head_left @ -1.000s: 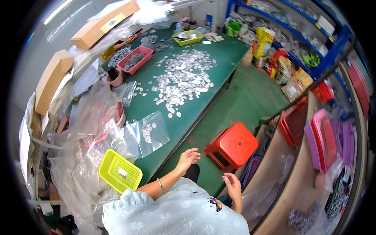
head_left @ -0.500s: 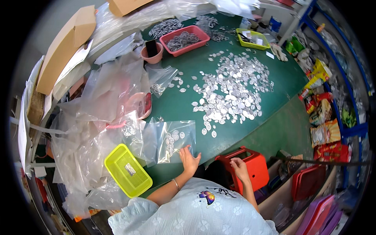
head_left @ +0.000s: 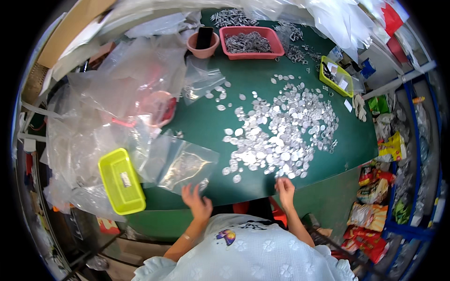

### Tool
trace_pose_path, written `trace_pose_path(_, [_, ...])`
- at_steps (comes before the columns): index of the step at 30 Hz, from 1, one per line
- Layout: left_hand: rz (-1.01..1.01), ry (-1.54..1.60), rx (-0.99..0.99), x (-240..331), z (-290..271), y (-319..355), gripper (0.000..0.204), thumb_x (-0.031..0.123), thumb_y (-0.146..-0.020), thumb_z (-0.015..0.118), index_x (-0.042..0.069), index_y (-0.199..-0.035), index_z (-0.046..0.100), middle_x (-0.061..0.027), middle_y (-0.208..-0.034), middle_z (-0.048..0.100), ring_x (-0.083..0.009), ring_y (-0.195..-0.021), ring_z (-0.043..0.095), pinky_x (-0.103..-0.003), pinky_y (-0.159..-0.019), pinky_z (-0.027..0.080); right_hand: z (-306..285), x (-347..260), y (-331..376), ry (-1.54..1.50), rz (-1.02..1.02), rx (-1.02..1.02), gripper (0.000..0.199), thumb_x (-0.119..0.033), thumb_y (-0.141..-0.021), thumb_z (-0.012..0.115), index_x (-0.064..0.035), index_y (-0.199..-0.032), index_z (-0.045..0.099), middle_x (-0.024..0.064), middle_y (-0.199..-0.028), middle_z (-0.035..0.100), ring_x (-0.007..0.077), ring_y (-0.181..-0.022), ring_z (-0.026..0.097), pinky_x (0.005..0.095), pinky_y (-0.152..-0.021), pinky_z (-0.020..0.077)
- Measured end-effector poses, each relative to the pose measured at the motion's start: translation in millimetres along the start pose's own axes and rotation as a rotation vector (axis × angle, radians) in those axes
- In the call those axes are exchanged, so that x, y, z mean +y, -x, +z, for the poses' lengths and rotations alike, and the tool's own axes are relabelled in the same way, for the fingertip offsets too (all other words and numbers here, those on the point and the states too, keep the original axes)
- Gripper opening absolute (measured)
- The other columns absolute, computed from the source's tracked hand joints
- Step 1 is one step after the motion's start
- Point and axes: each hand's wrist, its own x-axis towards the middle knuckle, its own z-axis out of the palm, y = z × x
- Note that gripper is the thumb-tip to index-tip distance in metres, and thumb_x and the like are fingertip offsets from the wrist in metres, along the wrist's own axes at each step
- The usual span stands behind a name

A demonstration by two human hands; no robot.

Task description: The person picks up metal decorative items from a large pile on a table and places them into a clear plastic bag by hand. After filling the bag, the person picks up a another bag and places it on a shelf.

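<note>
The left hand (head_left: pixel 199 202), fingers spread, rests at the near edge of a clear plastic bag (head_left: pixel 187 166) lying flat on the green table (head_left: pixel 206 122); the bag seems to hold only a few small silver pieces. The right hand (head_left: pixel 284 188), open and holding nothing, touches the near edge of the big heap of silver pieces (head_left: pixel 281 131). Judging by that heap, nearly all the pieces remain loose, so bagging looks barely begun. A yellow tray (head_left: pixel 121 180) sits at the left.
</note>
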Motion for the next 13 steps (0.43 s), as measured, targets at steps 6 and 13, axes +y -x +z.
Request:
trace_pose_path(6, [-0.343,0.032,-0.125,3,41,159,0.042,-0.005,-0.068,0.052,0.0,-0.11,0.047,-0.0213,-0.111,0.042,-0.038,-0.107,0.04,-0.045,-0.094,0.031,-137,91,9,0.459,-0.423,-0.293,0.021,-0.01,-0.082,0.051,0.0002,-0.065,0.058,0.0147,-0.054,0.052,0.0278,-0.044,0.049,0.0346,-0.045,0.0385])
trace_pose_path(13, [-0.931,0.023,-0.992,-30,192,317,0.065,0.027,-0.071,0.065,0.008,-0.126,0.038,-0.0173,-0.132,0.036,-0.0421,-0.117,0.033,-0.044,-0.097,0.031,-228,355,-25,1.019,0.547,-0.611,0.027,-0.026,-0.076,0.059,-0.0056,-0.093,0.064,0.0178,-0.091,0.063,0.0282,-0.083,0.061,0.0447,-0.074,0.0472])
